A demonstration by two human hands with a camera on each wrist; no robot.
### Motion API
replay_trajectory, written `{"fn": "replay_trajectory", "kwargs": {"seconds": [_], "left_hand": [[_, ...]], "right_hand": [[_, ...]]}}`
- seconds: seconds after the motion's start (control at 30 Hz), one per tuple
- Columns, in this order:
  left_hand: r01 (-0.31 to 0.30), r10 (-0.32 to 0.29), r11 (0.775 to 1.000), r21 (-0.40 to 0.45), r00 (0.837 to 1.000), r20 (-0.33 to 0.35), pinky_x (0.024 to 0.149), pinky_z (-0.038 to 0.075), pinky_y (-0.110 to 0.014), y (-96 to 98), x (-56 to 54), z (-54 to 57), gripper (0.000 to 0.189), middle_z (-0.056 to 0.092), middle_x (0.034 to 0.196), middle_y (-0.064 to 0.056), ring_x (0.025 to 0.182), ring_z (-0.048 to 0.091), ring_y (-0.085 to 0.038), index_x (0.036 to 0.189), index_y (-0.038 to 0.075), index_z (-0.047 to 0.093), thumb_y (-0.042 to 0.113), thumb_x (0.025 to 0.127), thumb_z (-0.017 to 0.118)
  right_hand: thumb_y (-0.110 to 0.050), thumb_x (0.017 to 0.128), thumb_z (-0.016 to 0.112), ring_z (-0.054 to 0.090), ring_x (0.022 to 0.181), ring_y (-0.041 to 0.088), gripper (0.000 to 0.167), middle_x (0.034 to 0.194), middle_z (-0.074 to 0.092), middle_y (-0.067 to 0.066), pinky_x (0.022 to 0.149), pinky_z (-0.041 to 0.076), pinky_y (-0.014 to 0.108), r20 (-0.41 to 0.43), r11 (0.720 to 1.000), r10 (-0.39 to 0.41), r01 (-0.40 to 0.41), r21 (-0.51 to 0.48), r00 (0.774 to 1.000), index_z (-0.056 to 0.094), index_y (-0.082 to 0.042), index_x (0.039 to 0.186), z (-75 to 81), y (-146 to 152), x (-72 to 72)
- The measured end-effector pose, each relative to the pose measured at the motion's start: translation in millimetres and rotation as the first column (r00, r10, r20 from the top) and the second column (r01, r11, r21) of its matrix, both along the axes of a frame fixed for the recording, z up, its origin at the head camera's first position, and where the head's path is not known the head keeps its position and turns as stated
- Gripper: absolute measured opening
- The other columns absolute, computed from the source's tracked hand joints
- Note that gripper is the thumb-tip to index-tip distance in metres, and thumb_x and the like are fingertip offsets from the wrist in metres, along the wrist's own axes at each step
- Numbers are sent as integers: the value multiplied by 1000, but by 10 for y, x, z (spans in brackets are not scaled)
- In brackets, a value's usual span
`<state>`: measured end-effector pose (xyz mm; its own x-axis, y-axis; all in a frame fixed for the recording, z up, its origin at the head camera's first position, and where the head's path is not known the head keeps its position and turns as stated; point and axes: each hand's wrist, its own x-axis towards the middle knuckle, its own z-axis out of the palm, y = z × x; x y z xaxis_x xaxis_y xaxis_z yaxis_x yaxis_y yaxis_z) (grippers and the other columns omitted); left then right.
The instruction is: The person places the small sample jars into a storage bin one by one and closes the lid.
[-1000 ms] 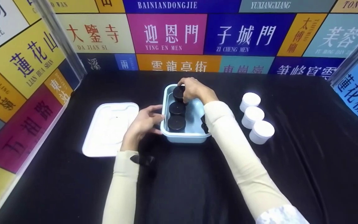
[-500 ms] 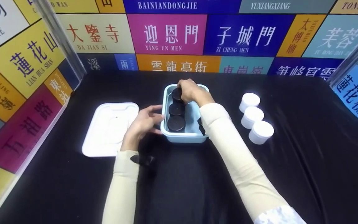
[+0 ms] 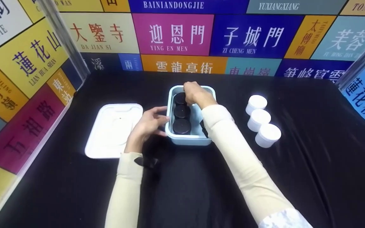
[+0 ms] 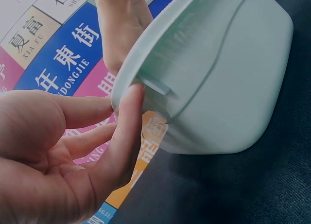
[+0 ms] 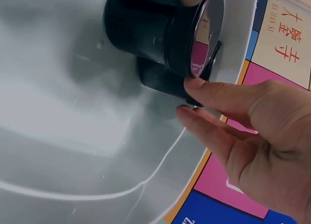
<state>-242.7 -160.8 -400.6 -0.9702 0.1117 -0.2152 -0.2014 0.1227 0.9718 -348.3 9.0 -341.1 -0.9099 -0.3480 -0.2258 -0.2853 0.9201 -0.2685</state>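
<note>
A pale blue box (image 3: 191, 139) with low walls holds a row of three black-lidded jars along its left side. The front jar (image 3: 181, 126) and middle jar (image 3: 182, 112) stand upright; the back jar (image 3: 179, 98) is partly covered by the right hand (image 3: 196, 94). In the right wrist view, that hand's fingertips (image 5: 194, 84) touch the lid side of the back jar (image 5: 163, 80), with its fingers fairly straight and a gap between them. My left hand (image 3: 147, 124) rests against the box's left wall, its extended fingers (image 4: 129, 131) touching the outside near the rim.
Left of the box lies a white lid (image 3: 111, 129), flat on the black cloth. Three white jars, a back one (image 3: 257, 103), a middle one (image 3: 259, 118) and a front one (image 3: 268, 134), stand in a slanting row to the right. Sign-covered panels (image 3: 173, 34) rise behind.
The back jar has shifted slightly left and toward the middle jar. My right hand has moved a little with it, and its forearm has swung left. The left hand stays at the box.
</note>
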Motion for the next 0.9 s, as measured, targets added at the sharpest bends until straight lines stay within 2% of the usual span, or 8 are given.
{"fn": "replay_trajectory", "kwargs": {"seconds": [0.07, 0.17, 0.3, 0.6, 0.9], "left_hand": [[3, -3, 1000, 1, 1000, -2, 60, 66, -34, 8, 0, 8, 51, 63, 124, -27, 85, 68, -21, 148, 7, 45, 7, 99, 59], [6, -6, 1000, 3, 1000, -1, 60, 66, -34, 15, 0, 7, 51, 63, 124, -27, 85, 68, -21, 148, 7, 45, 7, 99, 59], [5, -5, 1000, -1, 1000, 0, 60, 66, -35, 9, -4, -5, 51, 63, 124, -27, 84, 68, -21, 148, 7, 45, 7, 99, 59], [6, -6, 1000, -21, 1000, -2, 59, 66, -34, -10, -4, -3, 53, 62, 124, -26, 84, 68, -20, 149, 7, 43, 7, 99, 58], [13, -13, 1000, -20, 1000, 1, 60, 66, -33, -1, 4, -4, 53, 61, 125, -26, 83, 68, -19, 149, 6, 43, 7, 99, 58]], "right_hand": [[7, 85, 68, 57, 105, 28, 39, 126, 64, 19, 97, 56, 41, 25, 1000, -2, 2, -1, 1000, 63, 2, 123, 6, 25, -3], [4, 85, 71, 57, 119, 29, 52, 137, 60, 18, 107, 53, 41, 57, 1000, 0, 0, -4, 998, 57, 0, 135, 40, 79, -6], [-3, 83, 76, 50, 135, 30, 67, 148, 53, 16, 119, 43, 43, 45, 999, 29, -29, -15, 999, 49, -4, 145, 152, 158, 3], [-12, 89, 73, 55, 128, 31, 55, 136, 62, 18, 115, 45, 42, -54, 984, 96, -103, -149, 994, 55, -3, 140, 442, 342, 181], [-11, 90, 72, 58, 127, 29, 44, 133, 65, 14, 115, 47, 41, -116, 938, 64, -100, -333, 991, 62, -4, 132, 535, 571, 465]]}}
